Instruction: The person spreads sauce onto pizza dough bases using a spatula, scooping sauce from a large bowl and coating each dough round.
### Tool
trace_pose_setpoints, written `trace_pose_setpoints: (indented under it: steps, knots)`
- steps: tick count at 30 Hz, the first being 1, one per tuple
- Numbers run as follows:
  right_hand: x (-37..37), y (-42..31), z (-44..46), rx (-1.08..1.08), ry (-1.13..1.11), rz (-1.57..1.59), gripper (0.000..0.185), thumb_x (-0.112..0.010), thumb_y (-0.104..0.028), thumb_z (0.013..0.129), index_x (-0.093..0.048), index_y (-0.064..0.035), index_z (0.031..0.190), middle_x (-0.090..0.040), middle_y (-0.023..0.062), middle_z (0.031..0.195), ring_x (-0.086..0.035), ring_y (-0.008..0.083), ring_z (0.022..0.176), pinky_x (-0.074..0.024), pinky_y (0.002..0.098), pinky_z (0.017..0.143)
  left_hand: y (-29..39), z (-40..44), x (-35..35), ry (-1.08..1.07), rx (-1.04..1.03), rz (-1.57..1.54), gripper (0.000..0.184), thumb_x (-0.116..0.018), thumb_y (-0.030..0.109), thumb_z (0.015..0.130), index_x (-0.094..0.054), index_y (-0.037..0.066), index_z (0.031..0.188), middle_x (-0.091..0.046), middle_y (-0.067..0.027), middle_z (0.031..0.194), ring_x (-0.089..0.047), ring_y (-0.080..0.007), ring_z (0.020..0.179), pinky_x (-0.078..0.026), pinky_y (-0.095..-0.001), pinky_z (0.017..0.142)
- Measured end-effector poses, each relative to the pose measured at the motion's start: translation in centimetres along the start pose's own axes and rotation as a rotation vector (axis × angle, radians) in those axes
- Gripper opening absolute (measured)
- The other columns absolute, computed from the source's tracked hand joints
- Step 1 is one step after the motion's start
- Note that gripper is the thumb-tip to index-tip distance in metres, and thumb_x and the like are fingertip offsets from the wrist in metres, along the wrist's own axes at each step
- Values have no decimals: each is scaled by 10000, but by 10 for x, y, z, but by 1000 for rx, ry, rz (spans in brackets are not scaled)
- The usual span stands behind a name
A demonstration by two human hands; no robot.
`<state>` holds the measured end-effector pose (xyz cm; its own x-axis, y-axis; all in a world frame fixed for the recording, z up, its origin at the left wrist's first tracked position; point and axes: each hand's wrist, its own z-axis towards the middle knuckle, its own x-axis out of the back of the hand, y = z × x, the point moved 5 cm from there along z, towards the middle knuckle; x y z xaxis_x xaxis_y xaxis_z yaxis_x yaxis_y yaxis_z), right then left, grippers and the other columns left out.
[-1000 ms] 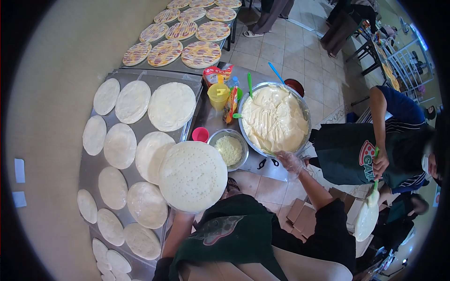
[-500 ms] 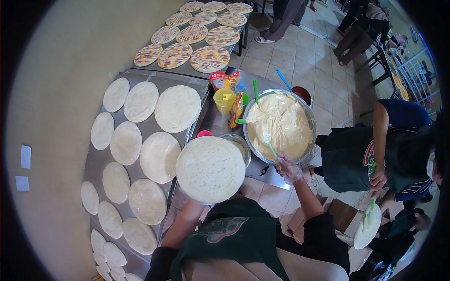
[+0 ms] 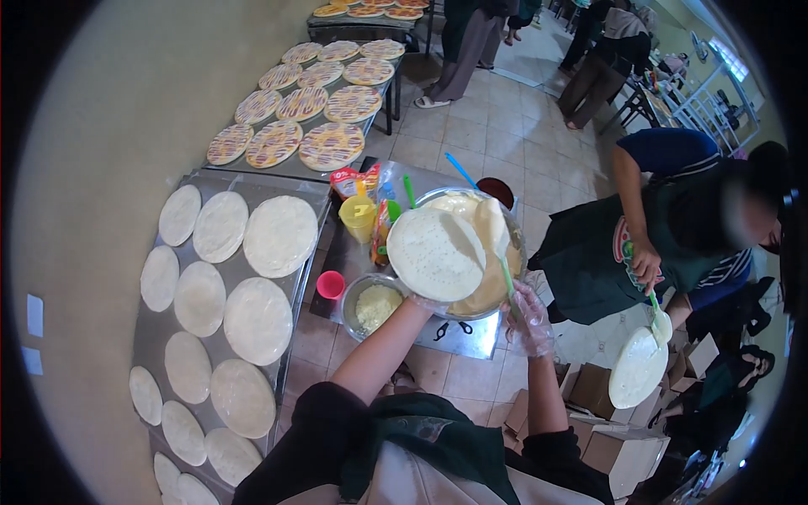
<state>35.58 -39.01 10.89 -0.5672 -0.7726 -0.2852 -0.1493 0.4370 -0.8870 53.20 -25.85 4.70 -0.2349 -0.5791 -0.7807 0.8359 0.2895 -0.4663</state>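
Note:
My left hand, in a clear plastic glove, supports a round pricked pizza base from below; most of its fingers are hidden under the dough. The base is held over the left part of a large metal bowl of pale cream sauce. My right hand, also gloved, is closed around the green handle of a spatula. A thick lump of sauce covers the spatula's blade, raised beside the right edge of the base.
Coated bases lie on the metal table at left; topped pizzas stand beyond. Near the bowl are a yellow jug, a pink cup and a bowl of grated cheese. A co-worker at right spreads sauce on another base.
My left hand has brought the pizza base rightward over the sauce bowl. My right hand has lifted the spatula out with a load of sauce. The camera view has shifted.

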Motion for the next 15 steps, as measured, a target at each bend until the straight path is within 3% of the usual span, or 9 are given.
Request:
trace_pose_setpoints:
  steps: [2,3,4,6,8,10,12,15]
  knots:
    - [-7,-15,-12,235,24,-285,300,-560,-130,1010,-597,-49,1296,-632,7,813,-534,73,605,-425,222,519,-6,29,15,6,-22,62,703,-427,573,974,-363,110,1500,-454,-145,1486,-472,-328,1340,-386,-494,1133]
    - [-15,-18,-14,545,94,-549,295,-609,-62,959,-640,-63,1253,-656,39,824,-568,147,616,-465,296,556,-7,39,20,10,-33,95,702,-422,576,976,-363,113,1500,-454,-143,1486,-471,-328,1341,-385,-495,1134]
    - [-14,-12,-17,551,101,-552,295,-609,-62,959,-640,-63,1253,-656,39,824,-568,147,616,-465,296,556,-9,52,26,13,-45,127,702,-418,579,977,-363,115,1501,-454,-142,1487,-470,-328,1342,-384,-495,1134]
    - [-41,-26,-43,981,276,-1245,310,-645,-16,916,-643,-50,1224,-664,124,878,-644,253,746,-501,334,639,-13,59,35,19,-76,194,701,-409,586,980,-364,119,1502,-454,-139,1488,-468,-328,1344,-383,-496,1135]
    - [-46,-31,-66,1003,323,-1219,389,-674,18,865,-643,-84,1239,-641,147,874,-630,292,725,-492,363,614,-8,58,28,75,-69,176,710,-364,620,973,-370,148,1503,-459,-119,1489,-467,-331,1346,-382,-503,1132]
    - [-42,-31,-79,1021,323,-1403,395,-675,9,863,-656,-145,1226,-622,119,826,-616,297,698,-484,383,587,1,49,15,134,-76,165,722,-319,654,966,-375,177,1505,-463,-98,1490,-466,-334,1347,-382,-510,1129]
    - [-23,-26,-84,983,292,-1456,393,-692,7,841,-668,-181,1185,-591,106,766,-602,302,675,-474,405,570,20,32,2,320,-228,349,729,-337,669,949,-432,171,1472,-498,-103,1464,-499,-321,1323,-416,-526,1101]
    - [-1,-24,-79,1000,238,-1488,354,-681,-31,835,-678,-189,1152,-637,99,803,-600,301,648,-466,428,561,33,15,-58,216,-247,425,728,-331,664,954,-424,168,1479,-480,-105,1481,-473,-327,1347,-399,-534,1114]
